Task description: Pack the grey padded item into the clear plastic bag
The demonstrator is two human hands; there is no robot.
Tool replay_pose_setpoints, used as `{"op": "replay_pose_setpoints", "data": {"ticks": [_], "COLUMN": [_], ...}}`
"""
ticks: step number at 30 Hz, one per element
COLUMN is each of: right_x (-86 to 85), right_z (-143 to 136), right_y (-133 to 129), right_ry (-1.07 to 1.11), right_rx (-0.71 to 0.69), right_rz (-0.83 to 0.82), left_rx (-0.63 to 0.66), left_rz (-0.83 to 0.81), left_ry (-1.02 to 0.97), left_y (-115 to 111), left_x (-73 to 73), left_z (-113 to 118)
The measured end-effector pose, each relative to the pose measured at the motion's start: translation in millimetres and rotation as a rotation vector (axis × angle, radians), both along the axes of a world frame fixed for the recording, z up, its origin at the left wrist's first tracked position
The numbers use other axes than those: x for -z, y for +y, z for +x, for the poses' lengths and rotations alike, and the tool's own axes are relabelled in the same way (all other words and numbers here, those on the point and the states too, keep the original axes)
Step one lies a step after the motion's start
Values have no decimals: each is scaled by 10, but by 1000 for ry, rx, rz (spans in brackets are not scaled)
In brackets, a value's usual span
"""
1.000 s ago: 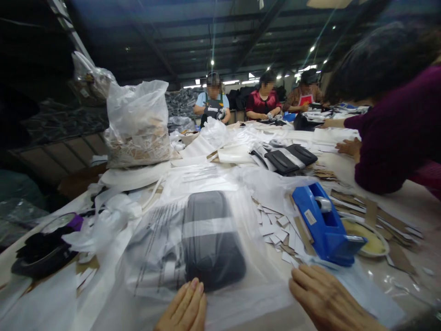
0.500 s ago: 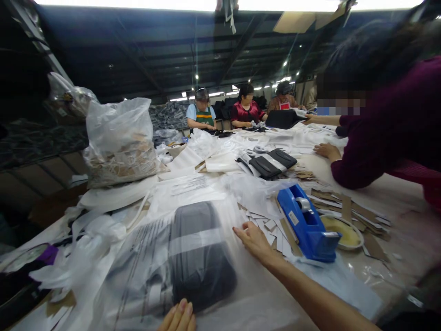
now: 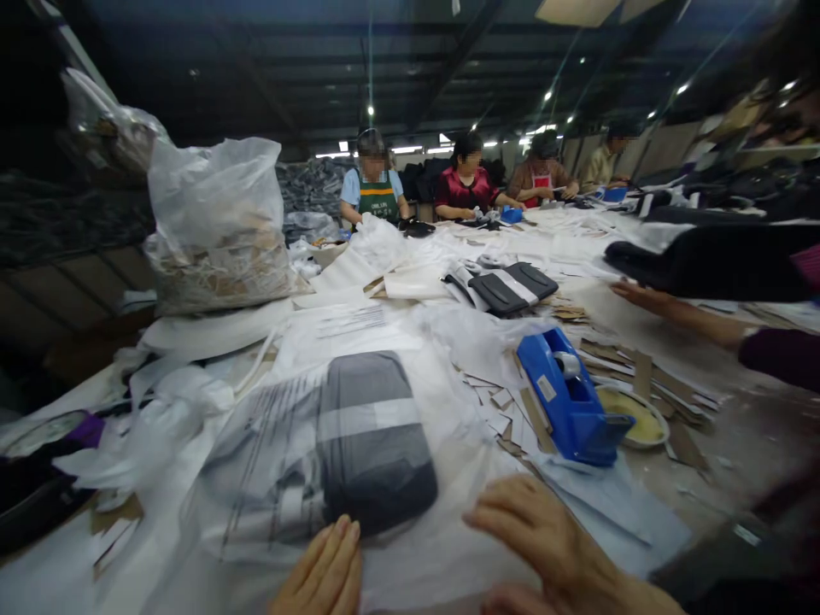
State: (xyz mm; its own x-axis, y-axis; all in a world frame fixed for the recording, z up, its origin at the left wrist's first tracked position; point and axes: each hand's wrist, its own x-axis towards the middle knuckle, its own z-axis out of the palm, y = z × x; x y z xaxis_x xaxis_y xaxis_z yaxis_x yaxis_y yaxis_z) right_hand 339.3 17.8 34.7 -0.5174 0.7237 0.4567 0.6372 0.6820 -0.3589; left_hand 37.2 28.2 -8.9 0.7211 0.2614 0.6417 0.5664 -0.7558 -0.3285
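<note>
- Head view: the dark pouch lies in the near middle of the table, inside a clear plastic bag with printed lines on its left part.
- The left hand is flat, fingers together and clasping nothing, its fingertips seemingly touching the plastic at the pouch's near edge.
- The right hand is loose, fingers parted, above the near right of the plastic; it grips nothing.
- The pouch looks light, padded and slightly springy, unlikely to break; the thin film is probably slippery and quick to crease. Both long sides of the pouch, through the film, seem the surest hold.
- Its shape is a rounded oblong, matte, crossed by a pale, smooth band.
- To the right stand a hard, glossy blue tape dispenser and stiff, ragged cardboard strips.
</note>
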Motion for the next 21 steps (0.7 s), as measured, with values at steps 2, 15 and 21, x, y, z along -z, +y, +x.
{"op": "replay_pose_setpoints", "data": {"ticks": [2,15,21], "right_x": [114,209,419], "right_z": [29,-631,-867], "right_y": [-186,-47,132], "right_ry": [-86,-71,-83], "right_rx": [-53,16,-40], "right_rz": [82,338,103], "left_rx": [-5,-59,-52], "left_rz": [-55,-15,-42], "left_ry": [74,-110,-156], "left_y": [-20,-36,40], "left_x": [-12,26,54], "left_z": [-6,139,181]}}
